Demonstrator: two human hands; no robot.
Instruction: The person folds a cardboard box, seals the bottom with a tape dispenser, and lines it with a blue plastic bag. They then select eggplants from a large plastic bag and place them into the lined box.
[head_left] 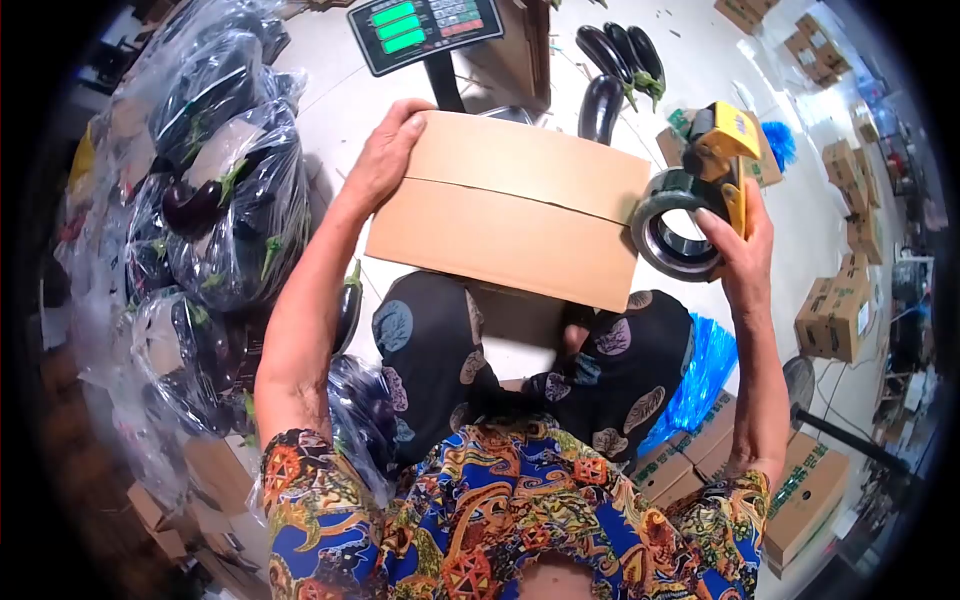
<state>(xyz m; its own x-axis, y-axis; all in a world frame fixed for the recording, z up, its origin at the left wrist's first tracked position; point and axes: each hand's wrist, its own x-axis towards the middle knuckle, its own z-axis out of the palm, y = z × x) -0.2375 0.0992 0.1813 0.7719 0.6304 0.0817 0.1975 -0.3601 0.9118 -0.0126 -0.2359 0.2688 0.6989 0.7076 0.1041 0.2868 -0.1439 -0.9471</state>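
A brown cardboard box (500, 235) rests over my knees, its two top flaps folded down and a thin seam running between them. My left hand (388, 150) is closed on the box's far left corner, with the fingers over the edge. In my right hand (745, 245) is a yellow tape dispenser (735, 135), gripped by its handle. The large tape roll (650, 232) on it sits right at the right end of the box, and my thumb lies against the roll.
Beyond the box stands a digital scale (425, 30) with lit green displays. Several loose eggplants (602, 108) lie on the tiled floor. Plastic bags of eggplants (215, 210) fill the left side. Printed cartons (838, 310) and a blue plastic bag (700, 375) are at the right.
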